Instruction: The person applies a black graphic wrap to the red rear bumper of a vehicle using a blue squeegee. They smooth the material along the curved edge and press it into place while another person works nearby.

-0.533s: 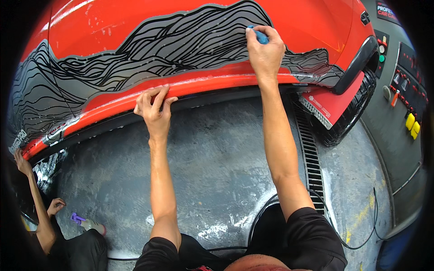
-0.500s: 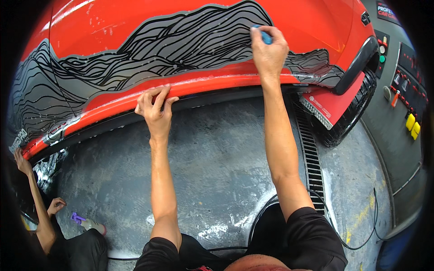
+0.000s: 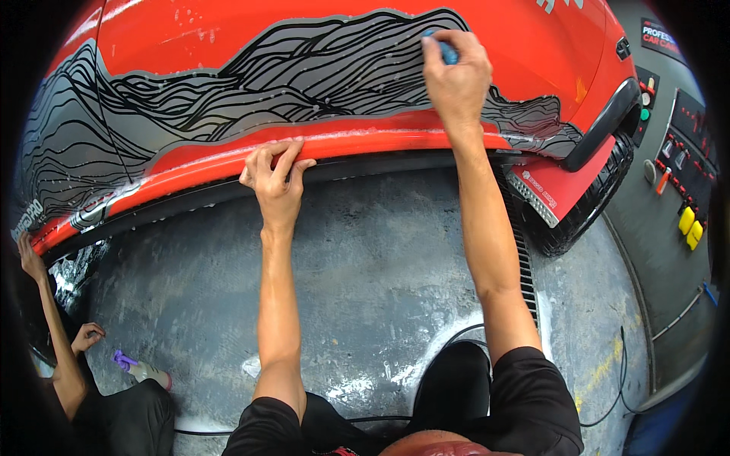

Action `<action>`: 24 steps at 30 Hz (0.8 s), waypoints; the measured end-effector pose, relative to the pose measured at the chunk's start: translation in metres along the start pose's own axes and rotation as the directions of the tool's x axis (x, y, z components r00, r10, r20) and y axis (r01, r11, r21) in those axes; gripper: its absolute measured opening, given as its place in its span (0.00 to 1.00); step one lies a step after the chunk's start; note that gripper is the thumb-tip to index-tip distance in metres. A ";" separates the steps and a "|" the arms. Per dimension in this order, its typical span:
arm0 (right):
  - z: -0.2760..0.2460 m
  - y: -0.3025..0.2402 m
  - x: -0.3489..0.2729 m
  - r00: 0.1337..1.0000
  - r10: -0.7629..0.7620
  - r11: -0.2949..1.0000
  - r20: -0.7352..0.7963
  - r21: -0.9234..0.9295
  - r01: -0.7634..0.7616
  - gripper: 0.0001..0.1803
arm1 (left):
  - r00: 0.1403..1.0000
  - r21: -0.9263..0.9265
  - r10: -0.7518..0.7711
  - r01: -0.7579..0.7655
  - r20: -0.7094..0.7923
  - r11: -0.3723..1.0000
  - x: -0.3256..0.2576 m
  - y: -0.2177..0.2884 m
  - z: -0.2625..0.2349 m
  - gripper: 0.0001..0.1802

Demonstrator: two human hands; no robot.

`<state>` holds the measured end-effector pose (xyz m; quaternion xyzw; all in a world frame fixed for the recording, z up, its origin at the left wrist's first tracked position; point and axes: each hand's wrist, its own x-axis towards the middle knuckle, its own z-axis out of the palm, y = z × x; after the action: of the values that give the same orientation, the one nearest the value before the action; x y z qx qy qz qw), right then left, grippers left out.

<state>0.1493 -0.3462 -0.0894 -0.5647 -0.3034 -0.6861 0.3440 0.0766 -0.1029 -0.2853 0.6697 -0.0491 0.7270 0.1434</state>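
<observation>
Your right hand [image 3: 460,80] is closed around a small blue pad [image 3: 449,53], with fingers and thumb gathered over it so that only part of the pad shows. The pad is at the grey sticker [image 3: 327,72] with black wavy lines on the side of the red car [image 3: 525,45], just below the sticker's upper edge and near the right end of its tallest part. Whether the pad's face lies flat on the sticker cannot be told, as your hand covers it. Your left hand [image 3: 275,186] is at the car's lower edge, fingers bent and bunched narrow, fingertips on the red sill [image 3: 372,144] below the sticker; whether they pinch anything cannot be told. A whitish wet streak runs along the sill, and pale drops dot the sticker. A dark seam crosses the sticker near its left end. Beyond the sticker's right end are a red mud flap [image 3: 559,186] and a black tyre [image 3: 585,216]. On the grey floor [image 3: 365,266], a drain grate [image 3: 526,277] runs beside your right forearm. At the floor's lower left, a bottle [image 3: 148,372] with a purple spray head lies tilted near a co-worker, who has one hand [image 3: 30,262] at the car's lower left end and the other hand [image 3: 88,336] lowered near the bottle. Tools hang from a board [image 3: 690,125] on the right-hand wall [image 3: 654,251].
</observation>
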 end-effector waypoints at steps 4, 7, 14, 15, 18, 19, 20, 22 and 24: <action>-0.006 0.016 0.015 0.991 0.135 0.990 -0.008 0.046 -0.135 0.08 | 1.000 -0.006 0.019 -0.020 -0.025 1.000 0.001 0.002 0.002 0.25; -0.004 0.001 0.010 0.997 0.020 0.999 0.080 0.031 -0.022 0.07 | 1.000 0.001 0.005 -0.005 -0.004 1.000 0.000 -0.001 0.001 0.24; 0.001 -0.002 0.011 0.998 -0.021 0.999 0.058 0.040 0.019 0.05 | 1.000 -0.021 0.002 -0.002 -0.022 1.000 0.000 -0.001 0.003 0.23; 0.004 -0.011 0.001 0.992 -0.054 0.998 0.114 0.024 0.052 0.04 | 1.000 -0.016 0.005 -0.005 -0.021 1.000 -0.001 -0.002 0.002 0.23; 0.001 -0.011 0.002 0.991 -0.089 0.996 0.103 0.013 0.088 0.04 | 1.000 -0.024 -0.003 0.003 -0.004 1.000 -0.002 -0.001 0.001 0.24; -0.003 -0.005 0.005 0.996 -0.031 0.999 0.081 0.028 0.029 0.04 | 1.000 -0.031 -0.009 0.009 0.004 0.999 -0.002 0.001 0.002 0.25; -0.004 -0.006 0.010 0.998 0.026 0.998 0.058 0.052 -0.029 0.05 | 1.000 -0.028 -0.010 0.010 0.004 1.000 -0.002 0.001 0.002 0.25; 0.005 -0.015 -0.002 0.995 -0.085 0.996 0.059 0.012 0.085 0.05 | 1.000 -0.026 -0.014 0.015 0.005 1.000 -0.002 0.002 0.001 0.25; 0.009 -0.028 -0.012 0.979 -0.165 0.986 0.119 -0.017 0.168 0.05 | 1.000 -0.019 -0.001 0.001 -0.005 1.000 0.000 -0.002 -0.001 0.24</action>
<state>0.1328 -0.3212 -0.1008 -0.5812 -0.3598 -0.6823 0.2593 0.0760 -0.1012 -0.2856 0.6663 -0.0553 0.7282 0.1504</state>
